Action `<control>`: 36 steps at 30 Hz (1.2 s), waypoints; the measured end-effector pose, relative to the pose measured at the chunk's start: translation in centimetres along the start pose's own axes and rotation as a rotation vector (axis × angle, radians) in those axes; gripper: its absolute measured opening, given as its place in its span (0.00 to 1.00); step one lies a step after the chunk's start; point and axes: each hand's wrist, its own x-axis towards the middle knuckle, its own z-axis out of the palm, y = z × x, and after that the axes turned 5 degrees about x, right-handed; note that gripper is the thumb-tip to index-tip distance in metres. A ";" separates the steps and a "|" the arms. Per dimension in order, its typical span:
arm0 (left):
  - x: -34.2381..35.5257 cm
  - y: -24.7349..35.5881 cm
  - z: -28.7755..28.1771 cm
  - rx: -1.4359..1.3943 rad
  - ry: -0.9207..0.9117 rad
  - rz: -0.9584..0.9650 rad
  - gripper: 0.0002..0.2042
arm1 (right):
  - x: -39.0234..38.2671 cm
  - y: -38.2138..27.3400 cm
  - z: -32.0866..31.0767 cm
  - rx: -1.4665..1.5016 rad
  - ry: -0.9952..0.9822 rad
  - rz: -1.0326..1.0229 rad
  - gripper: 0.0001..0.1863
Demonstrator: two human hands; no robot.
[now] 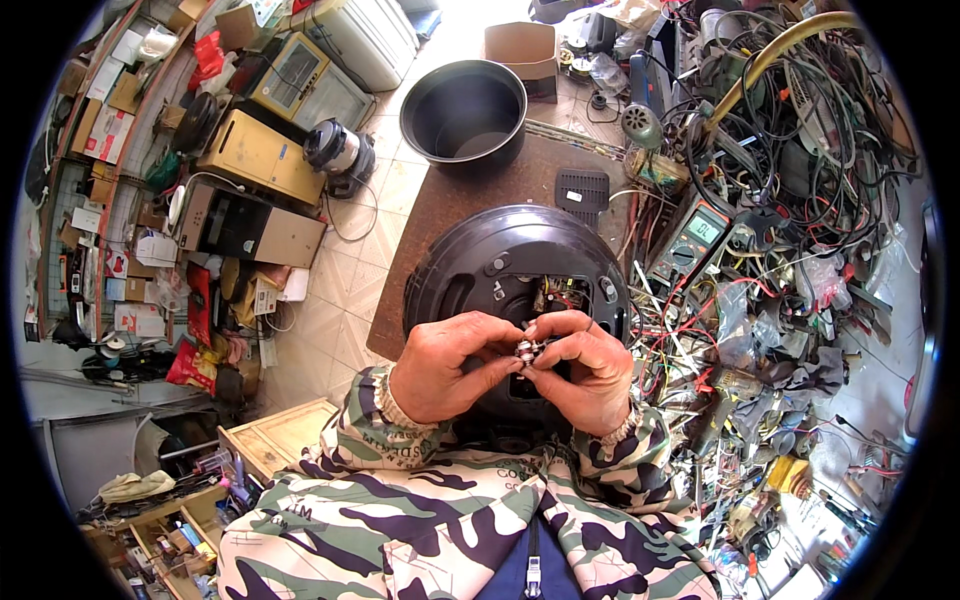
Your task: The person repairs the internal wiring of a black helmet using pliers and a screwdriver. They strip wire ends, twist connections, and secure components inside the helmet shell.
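Observation:
My left hand (455, 365) and my right hand (577, 368) meet in front of me, pinching a small shiny metal part (527, 353) between fingertips; its exact shape is too small to tell. Beneath them a black round appliance (450, 270) lies with its underside up, showing raised feet and an open compartment (560, 295) with a circuit board and coloured wires. My hands cover part of its lower half. A dark slotted plate (582, 188) lies just beyond the appliance on the brown worktop (405, 280).
A black inner pot (463, 140) stands at the back. To the right are a multimeter (690, 240) and a heap of cables (810, 120) and parts. Appliances (255, 155) and cluttered shelves (110, 140) line the left; a cardboard box (521, 60) is behind the pot, wooden drawers (270, 435) lower left.

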 end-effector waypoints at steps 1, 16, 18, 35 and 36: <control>-0.1 0.2 0.1 0.015 0.022 -0.007 0.13 | 0.0 0.1 0.0 0.004 0.010 -0.001 0.13; -0.7 -0.2 0.6 -0.177 0.039 -0.131 0.11 | 0.6 -0.2 -0.3 0.053 -0.047 -0.091 0.12; -0.8 -0.2 0.5 -0.155 0.019 -0.119 0.10 | 0.6 -0.1 -0.3 0.056 -0.048 -0.084 0.12; -0.1 -0.1 -0.6 -0.138 -0.077 -0.134 0.09 | 0.5 0.0 -0.3 0.197 -0.083 0.119 0.14; -0.1 -0.1 -0.5 -0.138 -0.071 -0.138 0.09 | 0.5 0.0 -0.3 0.184 -0.075 0.114 0.14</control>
